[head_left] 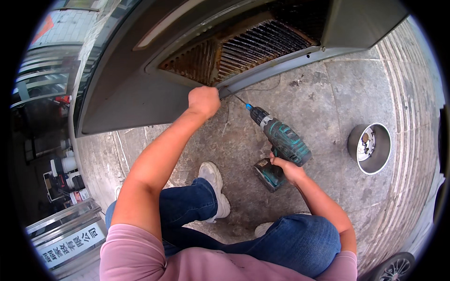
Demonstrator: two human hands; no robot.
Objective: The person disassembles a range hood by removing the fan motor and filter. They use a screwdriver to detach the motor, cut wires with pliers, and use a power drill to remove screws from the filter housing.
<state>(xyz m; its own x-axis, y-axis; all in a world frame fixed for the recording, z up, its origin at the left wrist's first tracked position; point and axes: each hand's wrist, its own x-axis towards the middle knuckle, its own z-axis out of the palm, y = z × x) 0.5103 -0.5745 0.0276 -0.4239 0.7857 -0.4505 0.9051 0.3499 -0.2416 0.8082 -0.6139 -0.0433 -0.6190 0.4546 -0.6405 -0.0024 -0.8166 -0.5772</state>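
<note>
A large grey range hood (136, 107) with a greasy, brown-stained slatted filter (265, 44) leans across the top of the view. My left hand (205, 100) is closed at the hood's lower edge, near the filter's corner; its fingertips are hidden. My right hand (287, 169) grips a teal and black cordless drill (286, 140) by its handle. From the drill's blue-collared chuck, a long thin bit (239, 99) points at the hood's edge just right of my left hand. Whether its tip touches is too small to tell.
On the stone floor to the right stands a round metal pot (382, 152) with small parts inside. A thin cable (265, 89) runs along the floor by the hood. My shoe (214, 189) is planted below. At left are metal racks and a sign (72, 246); a car wheel (393, 269) shows lower right.
</note>
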